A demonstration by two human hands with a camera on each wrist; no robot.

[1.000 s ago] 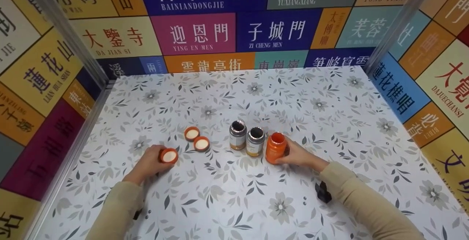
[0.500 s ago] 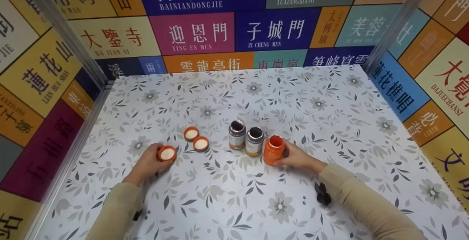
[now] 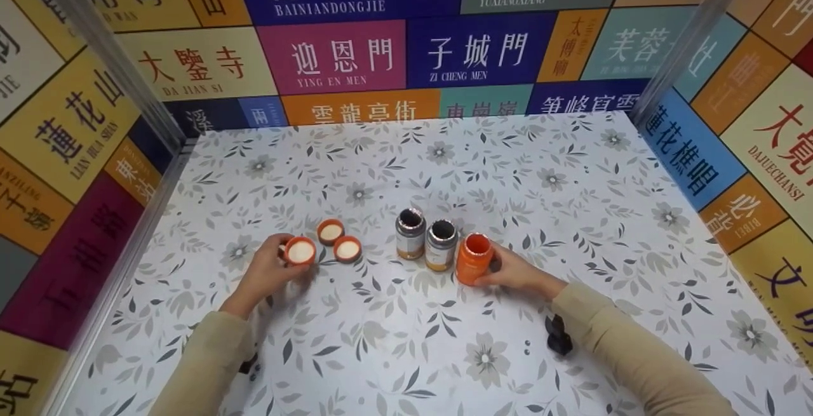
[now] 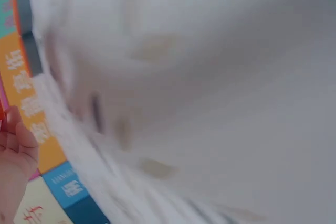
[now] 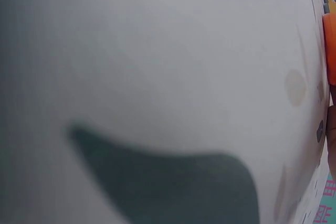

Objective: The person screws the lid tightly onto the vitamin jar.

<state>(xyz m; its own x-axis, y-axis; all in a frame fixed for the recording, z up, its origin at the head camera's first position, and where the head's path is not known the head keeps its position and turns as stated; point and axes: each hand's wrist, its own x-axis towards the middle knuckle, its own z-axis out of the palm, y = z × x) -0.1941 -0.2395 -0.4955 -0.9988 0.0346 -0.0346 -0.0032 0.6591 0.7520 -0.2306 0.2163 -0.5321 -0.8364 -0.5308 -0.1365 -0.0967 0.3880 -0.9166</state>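
In the head view my left hand (image 3: pixel 267 276) pinches a bottle cap (image 3: pixel 300 251), orange inside with a white liner, its hollow side up. Just right of it two similar caps (image 3: pixel 330 232) lie side by side on the table, liners upward. My right hand (image 3: pixel 511 271) grips an orange bottle (image 3: pixel 473 260) from its right side; the bottle is uncapped and upright. Left of that bottle stand two grey open bottles (image 3: pixel 411 234) with pale labels. At the left wrist view's edge are my left fingers (image 4: pixel 21 140) and the grey cap sides (image 4: pixel 23 11). The right wrist view catches the orange bottle's side (image 5: pixel 330 48).
A white cloth with grey leaves and flowers covers the table (image 3: pixel 381 352). Panels with coloured Chinese signs (image 3: pixel 343 57) wall in the back and both sides. A small black object (image 3: pixel 559 335) is by the right sleeve.
My left hand has carried its cap a little away from me and to the right, closer to the two lying caps. The right hand and the orange bottle have hardly moved.
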